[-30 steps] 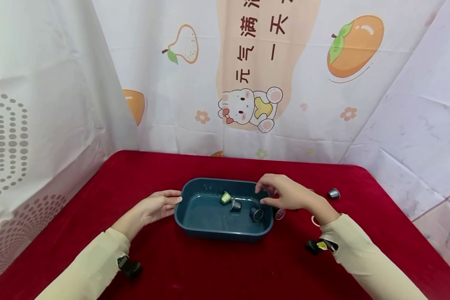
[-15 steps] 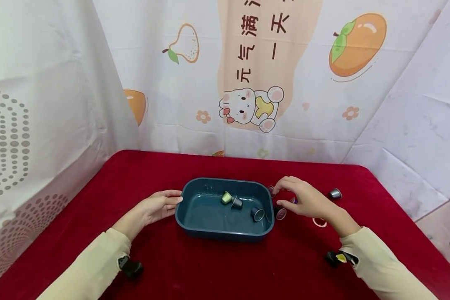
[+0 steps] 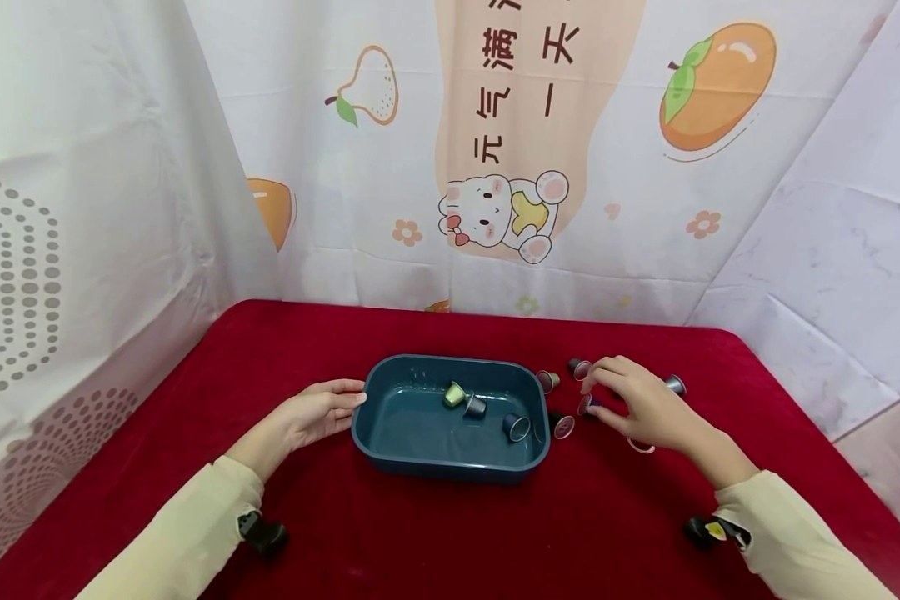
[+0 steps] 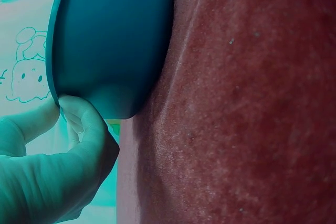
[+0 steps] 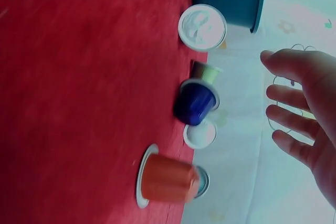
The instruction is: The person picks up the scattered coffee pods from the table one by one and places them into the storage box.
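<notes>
My left hand (image 3: 318,417) pinches the left rim of a dark teal plastic tub (image 3: 420,462); in the left wrist view, thumb and fingers (image 4: 79,111) meet at its edge. Inside the tub lie a light green coffee capsule (image 3: 454,394), a dark grey one (image 3: 476,407) and a dark blue one (image 3: 515,427). To the right of the tub, my right hand (image 3: 640,402) hovers over loose capsules with relaxed, spread fingers and nothing between them. Nearest its fingertips in the head view is a blue capsule (image 5: 193,103). An orange capsule (image 5: 168,179) is mostly hidden under the hand.
More capsules lie on the red cloth (image 3: 450,542): a black-sided one (image 3: 563,426) beside the tub, a greenish one (image 3: 548,381) at its corner, a dark one (image 3: 579,368) farther back and a grey one (image 3: 675,384) beyond the right hand. A printed curtain (image 3: 330,275) hangs behind.
My right hand has moved right, from over the tub's right end to above the loose capsules, uncovering some of them. The left hand stays on the rim.
</notes>
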`<state>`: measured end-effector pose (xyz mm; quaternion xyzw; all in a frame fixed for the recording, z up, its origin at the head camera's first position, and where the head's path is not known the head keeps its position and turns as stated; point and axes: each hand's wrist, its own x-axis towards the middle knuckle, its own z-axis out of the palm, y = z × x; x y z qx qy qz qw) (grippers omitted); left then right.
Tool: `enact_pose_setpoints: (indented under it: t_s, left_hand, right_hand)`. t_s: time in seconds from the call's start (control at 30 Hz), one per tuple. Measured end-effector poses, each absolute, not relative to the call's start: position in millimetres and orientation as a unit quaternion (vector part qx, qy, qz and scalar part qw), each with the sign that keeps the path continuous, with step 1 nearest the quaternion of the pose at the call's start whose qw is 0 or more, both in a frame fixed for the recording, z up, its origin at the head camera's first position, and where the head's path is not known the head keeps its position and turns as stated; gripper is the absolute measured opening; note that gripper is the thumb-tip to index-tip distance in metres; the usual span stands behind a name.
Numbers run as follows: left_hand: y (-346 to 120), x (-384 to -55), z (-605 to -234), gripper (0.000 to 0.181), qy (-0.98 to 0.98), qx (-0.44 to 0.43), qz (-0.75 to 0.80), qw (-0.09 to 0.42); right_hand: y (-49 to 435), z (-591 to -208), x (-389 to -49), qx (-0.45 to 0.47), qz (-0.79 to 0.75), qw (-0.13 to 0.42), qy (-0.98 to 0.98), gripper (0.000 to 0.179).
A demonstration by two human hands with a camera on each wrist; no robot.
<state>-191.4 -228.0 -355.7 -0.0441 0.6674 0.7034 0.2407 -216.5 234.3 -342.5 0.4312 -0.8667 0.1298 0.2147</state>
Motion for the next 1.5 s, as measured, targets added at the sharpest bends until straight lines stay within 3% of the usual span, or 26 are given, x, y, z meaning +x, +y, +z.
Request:
enact_pose_setpoints:
  t_s: [0.77, 1.1, 1.5]
  left_hand:
    - [-227, -195, -356, 0.059, 0.668, -0.040, 0.703, 0.239]
    - [-228, -194, -355, 0.061, 0.667, -0.039, 0.704, 0.242]
    - [-231, -192, -358, 0.064, 0.666, -0.033, 0.704, 0.244]
  right_hand:
    - [274, -357, -207, 0.444, 0.065, 0.236, -0.862, 0.036]
    - [282, -368, -204, 0.451, 0.073, 0.222, -0.861, 0.032]
    - [290, -374, -199, 0.451, 0.047, 0.178, -0.873, 0.044]
